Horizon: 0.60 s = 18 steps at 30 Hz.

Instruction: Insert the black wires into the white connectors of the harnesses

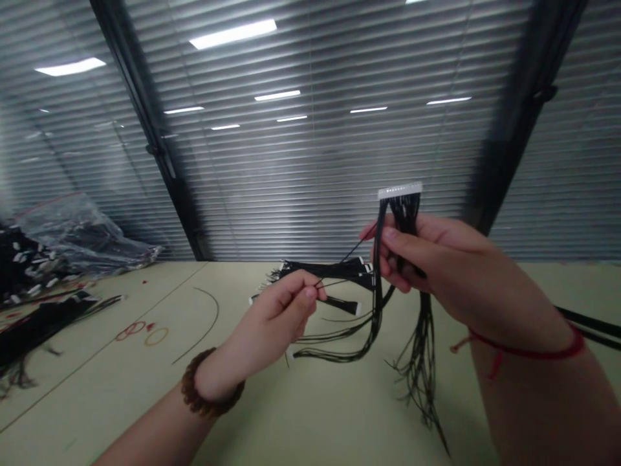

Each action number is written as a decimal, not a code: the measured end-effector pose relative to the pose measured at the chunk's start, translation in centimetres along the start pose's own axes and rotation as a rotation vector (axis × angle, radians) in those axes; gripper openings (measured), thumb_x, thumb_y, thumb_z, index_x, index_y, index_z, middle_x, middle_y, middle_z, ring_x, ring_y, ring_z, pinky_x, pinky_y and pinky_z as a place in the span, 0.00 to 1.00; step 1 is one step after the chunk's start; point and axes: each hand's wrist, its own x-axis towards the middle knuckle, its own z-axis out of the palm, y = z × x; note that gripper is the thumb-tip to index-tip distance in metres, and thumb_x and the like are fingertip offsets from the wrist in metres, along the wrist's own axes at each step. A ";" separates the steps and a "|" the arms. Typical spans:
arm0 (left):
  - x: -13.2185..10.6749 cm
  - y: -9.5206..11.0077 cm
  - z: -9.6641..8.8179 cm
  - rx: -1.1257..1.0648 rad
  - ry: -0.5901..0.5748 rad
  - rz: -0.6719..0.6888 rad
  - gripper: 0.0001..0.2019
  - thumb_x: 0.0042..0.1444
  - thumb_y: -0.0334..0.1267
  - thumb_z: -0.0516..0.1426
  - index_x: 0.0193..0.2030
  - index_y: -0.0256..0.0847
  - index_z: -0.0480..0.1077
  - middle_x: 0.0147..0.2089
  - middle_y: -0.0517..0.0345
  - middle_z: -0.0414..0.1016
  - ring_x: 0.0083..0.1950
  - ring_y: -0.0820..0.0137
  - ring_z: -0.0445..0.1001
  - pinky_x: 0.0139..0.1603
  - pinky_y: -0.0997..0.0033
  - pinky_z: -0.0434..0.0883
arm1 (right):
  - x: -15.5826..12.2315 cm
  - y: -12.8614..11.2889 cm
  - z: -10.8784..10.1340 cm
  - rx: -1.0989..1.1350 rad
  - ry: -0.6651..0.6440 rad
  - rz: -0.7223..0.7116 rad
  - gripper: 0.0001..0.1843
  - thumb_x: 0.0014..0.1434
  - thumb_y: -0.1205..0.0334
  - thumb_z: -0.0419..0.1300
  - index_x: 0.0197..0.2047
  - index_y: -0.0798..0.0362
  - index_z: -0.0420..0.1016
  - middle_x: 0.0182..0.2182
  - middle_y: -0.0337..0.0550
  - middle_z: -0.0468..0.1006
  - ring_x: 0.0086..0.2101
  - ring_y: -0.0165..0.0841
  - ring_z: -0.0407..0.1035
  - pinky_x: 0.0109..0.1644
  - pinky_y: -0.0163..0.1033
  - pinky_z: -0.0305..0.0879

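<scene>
Two hands: both closed on wire, held up above the table.
Left hand: thumb and forefinger pressed together on a single black wire.
Right hand: fingers clamped around a black wire bundle, just under a white multi-pin connector.
Connector position: right of centre, pointing up, strands hanging below.
Handling: pinch near the connector end and keep that wire taut, clear of neighbouring strands.
Rest: loose black wire harnesses on a pale green table; clear plastic bag at upper left.
</scene>
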 end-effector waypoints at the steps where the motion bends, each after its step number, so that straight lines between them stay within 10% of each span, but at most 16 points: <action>1: 0.0 0.0 0.1 0.023 -0.009 0.017 0.10 0.61 0.41 0.48 0.36 0.38 0.64 0.22 0.66 0.61 0.20 0.79 0.60 0.21 0.77 0.59 | -0.4 -0.3 0.0 -0.014 0.005 -0.013 0.08 0.61 0.60 0.53 0.38 0.55 0.69 0.20 0.35 0.66 0.18 0.20 0.59 0.18 0.25 0.53; 11: 0.4 0.0 -2.3 0.711 0.262 0.490 0.07 0.59 0.33 0.51 0.36 0.39 0.71 0.39 0.52 0.74 0.44 0.66 0.69 0.48 0.62 0.64 | -2.1 -1.7 1.6 -0.070 0.000 -0.019 0.11 0.57 0.61 0.57 0.40 0.58 0.72 0.16 0.33 0.59 0.16 0.18 0.52 0.17 0.25 0.46; 18: -1.6 1.9 -1.6 0.636 0.197 0.452 0.06 0.59 0.36 0.52 0.40 0.40 0.68 0.36 0.56 0.70 0.37 0.68 0.67 0.39 0.67 0.65 | -1.5 -1.0 4.1 -0.096 -0.071 0.011 0.12 0.55 0.56 0.59 0.32 0.58 0.67 0.18 0.36 0.67 0.17 0.22 0.60 0.17 0.27 0.50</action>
